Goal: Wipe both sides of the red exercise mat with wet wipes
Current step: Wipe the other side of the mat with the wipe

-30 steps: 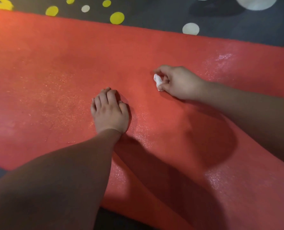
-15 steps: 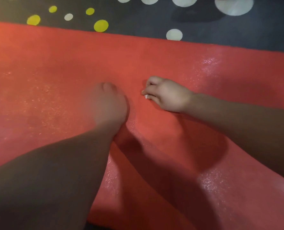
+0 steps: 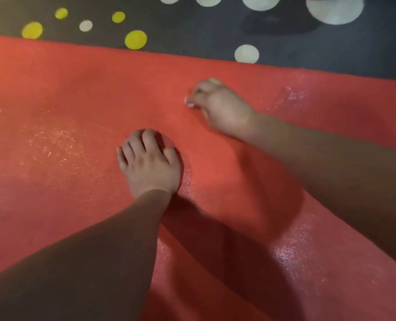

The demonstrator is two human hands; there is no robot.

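Mat (image 3: 76, 140), red, spans frame over dotted floor (image 3: 192, 28). Left hand (image 3: 149, 165) at centre, fingers straight, pressed flat on mat. Right hand (image 3: 222, 107) at 1 o'clock from it, fingers curled round wet wipe (image 3: 189, 104), white sliver showing.

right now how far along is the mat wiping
Partly done. Wet sheen on the red exercise mat at right and lower right suggests those patches are wiped. In hand: the right hand pinches a wet wipe, mostly hidden, against the mat; the left hand rests flat on it. Left: the matte stretch at upper left and, apparently, the underside, which is out of view.
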